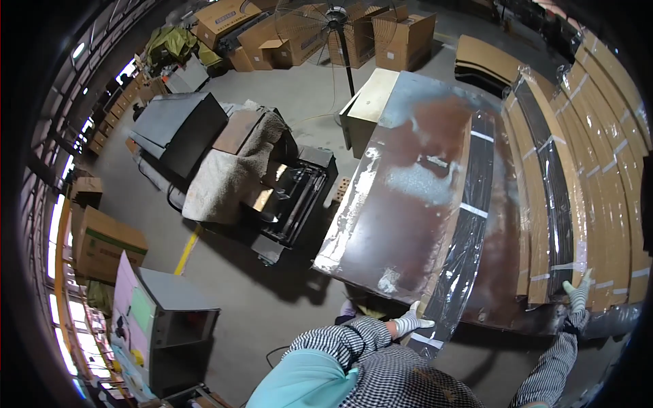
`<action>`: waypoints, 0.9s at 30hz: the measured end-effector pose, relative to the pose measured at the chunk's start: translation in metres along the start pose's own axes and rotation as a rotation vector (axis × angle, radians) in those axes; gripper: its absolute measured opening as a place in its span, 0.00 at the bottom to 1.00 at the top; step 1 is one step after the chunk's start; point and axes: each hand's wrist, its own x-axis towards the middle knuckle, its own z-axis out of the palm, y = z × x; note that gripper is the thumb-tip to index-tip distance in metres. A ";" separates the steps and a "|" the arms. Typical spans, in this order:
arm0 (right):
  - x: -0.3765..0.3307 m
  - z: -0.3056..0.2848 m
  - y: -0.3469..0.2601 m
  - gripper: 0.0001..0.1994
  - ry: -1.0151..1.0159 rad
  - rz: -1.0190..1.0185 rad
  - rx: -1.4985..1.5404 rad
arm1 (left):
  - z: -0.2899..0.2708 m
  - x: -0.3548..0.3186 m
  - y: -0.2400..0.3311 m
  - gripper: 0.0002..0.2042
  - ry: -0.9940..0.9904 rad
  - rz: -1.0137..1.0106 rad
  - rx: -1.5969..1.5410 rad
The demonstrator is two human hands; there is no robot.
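Head view, left hand: the left hand (411,321), in a white knit glove with a checked sleeve behind it, rests on the near end of the long curved panel wrapped in clear plastic film (469,224); its fingers (425,324) lie spread flat on the wrapping, closed around nothing.
Head view, right hand: the right hand (578,291), also in a white glove, reaches up to the near ends of the stacked curved brown board strips bound in plastic and white tape (592,183); its fingers point upward against the strips, and whether they grip an edge I cannot tell.
Head view, wrapped panel: it lies lengthwise on the counter, running from the person's left hand away toward the far end, dark and glossy with white tape bands across it.
Head view, counter: the large rust-brown metal counter (408,197), scuffed with pale patches, carries the panel along its right part; the brown strips lie just beside the panel, on the right.
Head view, surroundings: a black machine partly draped with a grey cloth (272,183) stands on the concrete floor (231,285) left of the counter, a standing fan (337,27) and cardboard boxes (401,37) are well beyond it, and a grey metal cabinet (166,326) stands near the lower left.
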 end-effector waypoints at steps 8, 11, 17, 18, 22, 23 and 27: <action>-0.087 -0.045 -0.312 0.52 -0.099 0.212 -0.333 | -0.055 -0.107 0.069 0.27 -0.525 -0.147 -0.963; -0.135 -0.021 -0.359 0.64 -0.178 0.331 -0.098 | -0.047 -0.083 0.024 0.29 -0.390 -0.093 -1.018; -0.284 0.029 -0.325 0.62 -0.180 0.283 -0.124 | 0.002 -0.066 -0.034 0.24 -1.122 -0.274 -0.919; -0.320 0.053 -0.279 0.64 -0.222 0.274 -0.128 | 0.012 -0.066 -0.045 0.24 -0.945 -0.479 -0.661; -0.382 0.034 -0.273 0.68 -0.592 0.263 -0.262 | -0.001 -0.054 -0.048 0.26 -0.610 -0.428 -0.262; -0.379 0.033 -0.275 0.68 -0.544 0.195 -0.297 | 0.000 -0.052 -0.026 0.27 -0.458 -0.541 -0.324; -0.316 0.064 -0.303 0.68 -0.509 0.046 -0.218 | 0.034 -0.028 0.015 0.36 -0.173 -0.244 -0.608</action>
